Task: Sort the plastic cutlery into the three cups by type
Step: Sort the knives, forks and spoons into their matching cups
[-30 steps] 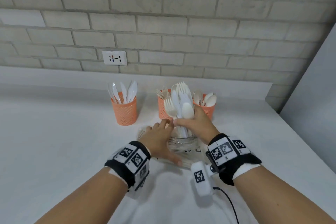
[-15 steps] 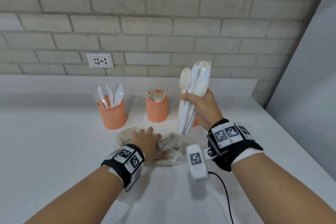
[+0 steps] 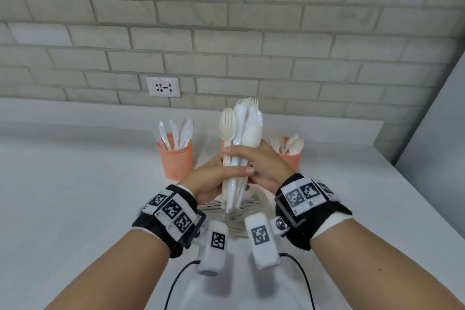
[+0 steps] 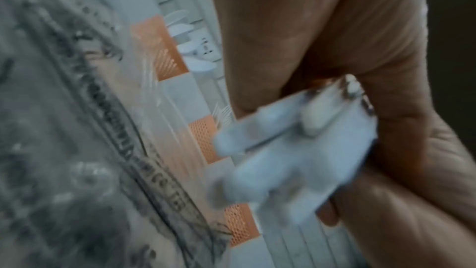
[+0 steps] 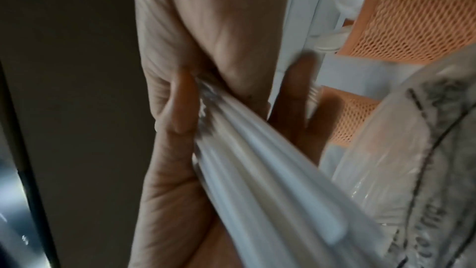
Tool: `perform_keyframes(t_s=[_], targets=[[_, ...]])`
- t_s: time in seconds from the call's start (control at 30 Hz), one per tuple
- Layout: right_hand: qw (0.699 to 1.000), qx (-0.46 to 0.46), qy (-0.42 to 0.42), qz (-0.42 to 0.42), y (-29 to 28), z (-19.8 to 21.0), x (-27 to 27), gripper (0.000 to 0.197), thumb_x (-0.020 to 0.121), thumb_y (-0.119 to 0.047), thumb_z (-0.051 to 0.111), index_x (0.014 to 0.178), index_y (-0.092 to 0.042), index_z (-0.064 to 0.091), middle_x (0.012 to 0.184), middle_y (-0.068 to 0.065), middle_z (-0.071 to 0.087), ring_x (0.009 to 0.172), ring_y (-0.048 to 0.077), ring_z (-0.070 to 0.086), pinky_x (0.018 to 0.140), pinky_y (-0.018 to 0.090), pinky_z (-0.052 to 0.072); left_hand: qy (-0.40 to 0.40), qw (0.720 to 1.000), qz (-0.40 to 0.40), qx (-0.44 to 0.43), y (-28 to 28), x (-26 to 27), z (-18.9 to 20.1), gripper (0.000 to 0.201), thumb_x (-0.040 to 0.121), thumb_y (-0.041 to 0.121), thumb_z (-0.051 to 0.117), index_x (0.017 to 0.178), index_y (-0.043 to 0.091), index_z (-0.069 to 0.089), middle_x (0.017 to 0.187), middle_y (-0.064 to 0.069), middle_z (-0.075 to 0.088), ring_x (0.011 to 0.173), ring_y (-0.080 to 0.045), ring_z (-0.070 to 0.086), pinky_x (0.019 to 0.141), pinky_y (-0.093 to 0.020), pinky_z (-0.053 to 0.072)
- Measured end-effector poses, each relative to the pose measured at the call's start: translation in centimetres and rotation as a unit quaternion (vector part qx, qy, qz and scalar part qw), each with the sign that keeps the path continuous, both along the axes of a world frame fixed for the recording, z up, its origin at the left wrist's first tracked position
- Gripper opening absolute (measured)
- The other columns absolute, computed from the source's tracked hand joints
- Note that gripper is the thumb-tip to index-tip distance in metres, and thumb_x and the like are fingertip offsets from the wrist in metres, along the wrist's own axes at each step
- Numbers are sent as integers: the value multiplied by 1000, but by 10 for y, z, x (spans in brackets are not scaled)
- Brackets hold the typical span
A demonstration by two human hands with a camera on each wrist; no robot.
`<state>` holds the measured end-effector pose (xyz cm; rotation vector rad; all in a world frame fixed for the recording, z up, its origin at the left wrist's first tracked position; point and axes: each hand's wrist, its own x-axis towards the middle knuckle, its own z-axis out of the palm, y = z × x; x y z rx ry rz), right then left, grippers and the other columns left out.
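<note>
A bundle of white plastic cutlery, forks and spoons mixed, stands upright in front of me. My right hand grips its handles from the right, and my left hand wraps them from the left with the thumb laid across. Behind stand three orange mesh cups. The left cup holds knives and the right cup holds spoons. The middle cup, with forks, is mostly hidden behind the bundle in the head view. The right wrist view shows the handles running through my palm.
A clear plastic bowl with a printed sheet under it sits on the white counter just below my hands. A wall socket is on the brick wall behind. A grey panel borders the counter on the right.
My right hand lifted the bundle up out of the bowl. My left hand left the bowl, rose and took hold of the handles as well.
</note>
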<state>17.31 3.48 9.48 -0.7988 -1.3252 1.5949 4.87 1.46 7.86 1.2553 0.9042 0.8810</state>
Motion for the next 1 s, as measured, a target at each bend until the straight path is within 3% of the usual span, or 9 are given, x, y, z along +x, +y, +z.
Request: perform_keyframes(t_s=[0.07, 0.13, 0.33, 0.43, 0.53, 0.63, 0.8, 0.9, 1.0], targets=[[998, 15, -50, 20, 2, 2, -8, 15, 84, -2, 61, 99, -1, 62, 81, 13, 67, 77, 20, 68, 65, 29, 57, -54, 998, 9, -12, -2, -1, -2, 31, 81, -4, 60, 110, 6, 57, 88, -15, 66, 77, -21, 69, 71, -30, 59], [988, 50, -145, 33, 7, 5, -12, 15, 83, -10, 66, 97, -4, 64, 85, 10, 69, 81, 19, 68, 67, 28, 55, -60, 998, 25, -8, -2, -4, -4, 22, 86, -8, 52, 101, 6, 60, 81, -13, 68, 64, -18, 68, 63, -28, 58], [951, 96, -291, 46, 19, 10, -13, 21, 84, -38, 63, 98, -22, 63, 90, 2, 70, 84, 18, 67, 71, 22, 54, -84, 993, 76, -16, 6, -12, -8, 13, 87, -2, 54, 96, 5, 61, 66, -5, 67, 54, -15, 62, 54, -24, 53], [957, 117, -260, -43, 23, 5, -12, 35, 89, -43, 54, 109, -15, 58, 87, -4, 62, 75, 10, 59, 63, 20, 44, -113, 989, 92, -31, 12, -16, -8, 14, 86, -1, 56, 98, 5, 58, 66, -5, 66, 57, -15, 63, 59, -27, 57], [963, 139, -197, -118, 26, -3, -8, 24, 96, -29, 47, 96, -9, 61, 79, -1, 57, 72, 11, 53, 64, 22, 43, -125, 985, 105, -51, 17, -19, -5, 9, 87, 0, 54, 93, 4, 59, 72, -8, 64, 60, -15, 65, 61, -28, 58], [959, 154, -211, -110, 24, -12, -10, 12, 93, -13, 54, 95, -6, 62, 77, 1, 57, 71, 11, 55, 67, 20, 45, -151, 980, 103, -77, 21, -19, -5, 18, 90, 1, 43, 91, 2, 61, 67, -8, 66, 59, -14, 65, 58, -27, 58], [945, 178, -254, -107, 22, -14, -14, 11, 89, -13, 59, 93, -3, 63, 75, 9, 56, 60, 16, 54, 57, 22, 48, -190, 971, 86, -114, 22, -15, -6, 34, 85, 3, 33, 96, 2, 64, 74, -11, 63, 65, -19, 58, 58, -28, 56], [945, 153, -251, -144, 25, -13, -16, 28, 86, -13, 64, 110, -7, 52, 68, 1, 56, 53, 16, 56, 59, 28, 50, -191, 971, 87, -112, 21, -16, -5, 30, 84, 1, 32, 95, -3, 60, 68, -13, 62, 59, -21, 60, 60, -31, 56], [925, 191, -250, -214, 27, -14, -22, 32, 81, -14, 69, 106, -11, 50, 73, 3, 57, 60, 17, 58, 63, 32, 53, -223, 965, 80, -108, 21, -18, -3, 35, 84, 0, 30, 104, -5, 58, 71, -14, 64, 59, -21, 61, 60, -29, 55]])
